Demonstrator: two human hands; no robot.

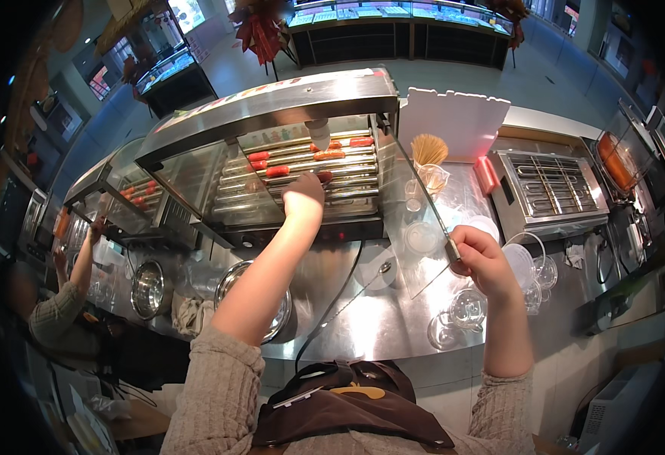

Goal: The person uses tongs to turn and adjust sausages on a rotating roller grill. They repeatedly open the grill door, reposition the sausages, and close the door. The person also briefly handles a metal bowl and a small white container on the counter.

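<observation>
Before me stands a sausage roller grill [241, 242] with a steel frame and glass sides. My left hand [304, 196] reaches inside over the metal rollers. A dark sausage [325, 177] shows right at its fingertips; the fingers' grip on it is hidden. Red sausages [278, 170] lie on the rollers behind and left of this hand, and browned, scored ones [329, 154] lie farther back. At the right, my right hand [480, 259] pinches the grip [453, 250] at the lower edge of a glass door panel [403, 227], which is swung out towards me.
A bundle of skewers [429, 149] stands in a container right of the grill. Beyond is an electric grill [554, 187] with exposed heating elements. Clear lids [469, 307], a twisted bar spoon [386, 267] and steel bowls [150, 290] sit on the counter. A mirror-like view at left repeats the scene.
</observation>
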